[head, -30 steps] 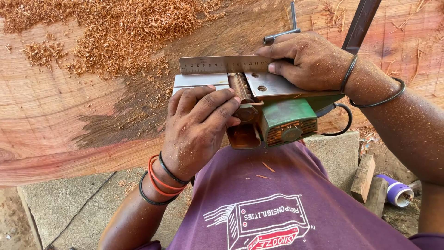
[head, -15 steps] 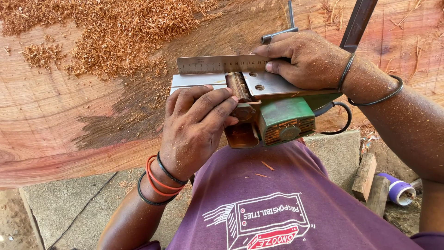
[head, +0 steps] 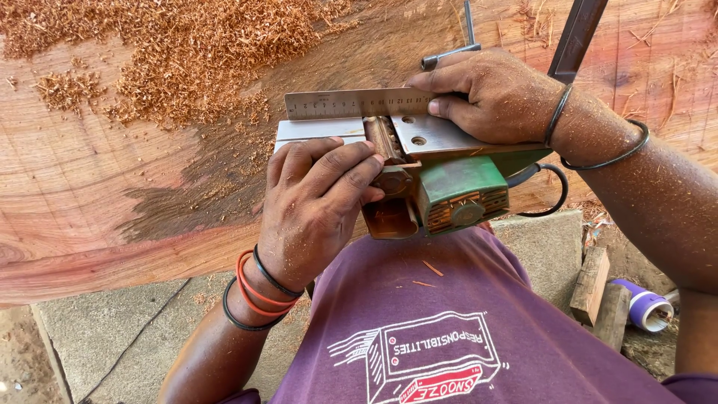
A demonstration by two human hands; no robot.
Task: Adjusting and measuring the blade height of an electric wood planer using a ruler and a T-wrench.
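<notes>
The planer point(head: 449, 176) lies upside down on the edge of the big red wood slab point(head: 112, 202), its flat metal sole facing up and its green motor housing turned toward the person's purple shirt point(head: 449, 329). Compared with half a second ago almost nothing has shifted: planer, ruler and both hands sit where they were, with only a slight curl more in the left fingers. To my eye that steadiness means the checking of the sole is ongoing rather than finished.

The steel ruler point(head: 351, 105) stands on its edge across the far side of the sole, just beyond the blade drum slot point(head: 381, 138). The right hand point(head: 493, 93) is closed over the rear plate and pins the ruler's end with the thumb and fingertips. The left hand point(head: 321, 202) is half curled, fingers resting on the side of the planer by the round drum cover, holding nothing apart from the tool itself.

A heap of wood shavings point(head: 194, 52) covers the slab further off. A metal T-wrench point(head: 456, 45) lies on the slab behind the right hand. Small wood blocks point(head: 591, 288) and a purple cup point(head: 643, 307) rest on the ground to the right.
</notes>
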